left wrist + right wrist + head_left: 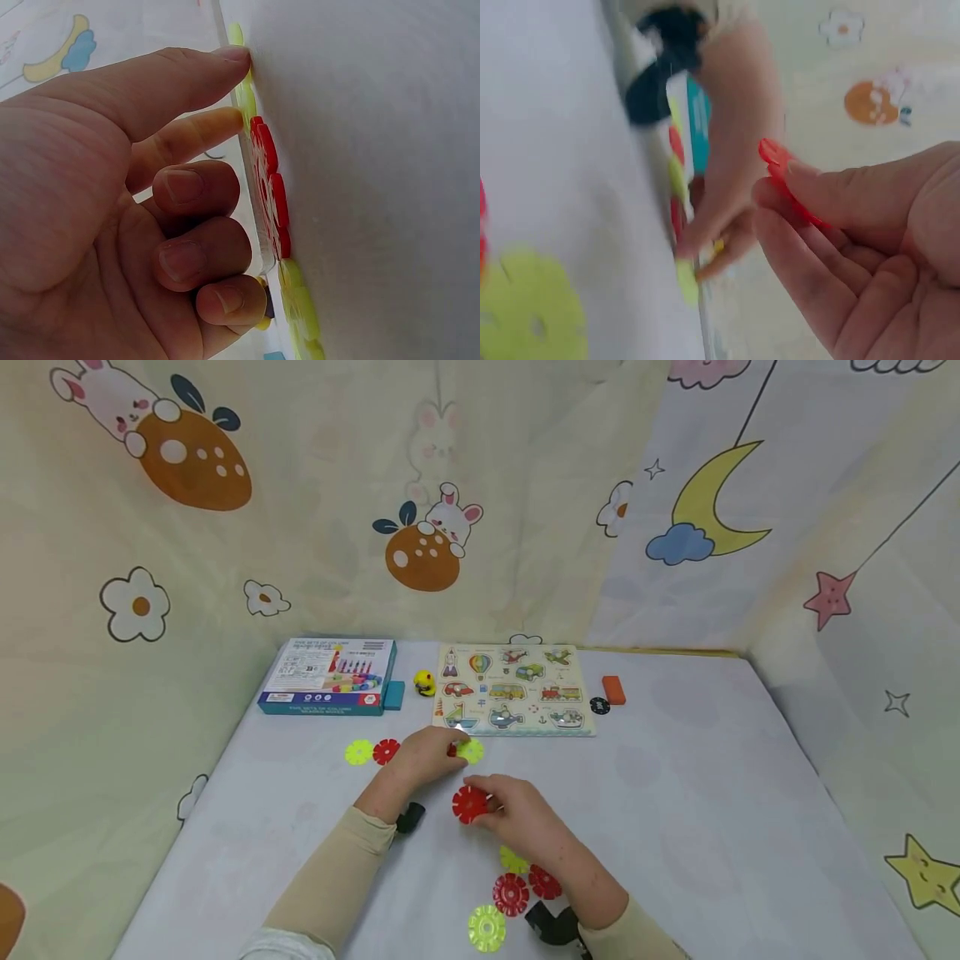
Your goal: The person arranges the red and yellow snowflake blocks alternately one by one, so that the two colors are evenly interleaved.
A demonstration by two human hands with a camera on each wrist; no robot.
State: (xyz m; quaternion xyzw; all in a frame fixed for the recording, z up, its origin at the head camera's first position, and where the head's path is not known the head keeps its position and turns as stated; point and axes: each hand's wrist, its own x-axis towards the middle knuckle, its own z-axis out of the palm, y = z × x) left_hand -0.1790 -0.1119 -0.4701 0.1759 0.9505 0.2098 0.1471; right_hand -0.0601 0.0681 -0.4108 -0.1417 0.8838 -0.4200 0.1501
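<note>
Notched plastic discs in yellow-green and red form a row on the white table, partly hidden by my left hand (431,755). Its thumb and index finger pinch the edges of the yellow-green disc (472,751) at the right end of the row; the other fingers curl in. Beside that one, a red disc (271,187) shows in the left wrist view. My right hand (519,810) pinches another red disc (468,804) between thumb and fingers, raised over the table. Near its wrist lie loose discs: a red disc (511,894) and a yellow-green disc (487,929) among them.
Behind the row lies a vehicle puzzle board (517,691). A boxed set (327,677), a blue block (393,695) and a small yellow toy (424,683) stand left of it. An orange block (613,690) and a black round piece (599,705) lie on its right.
</note>
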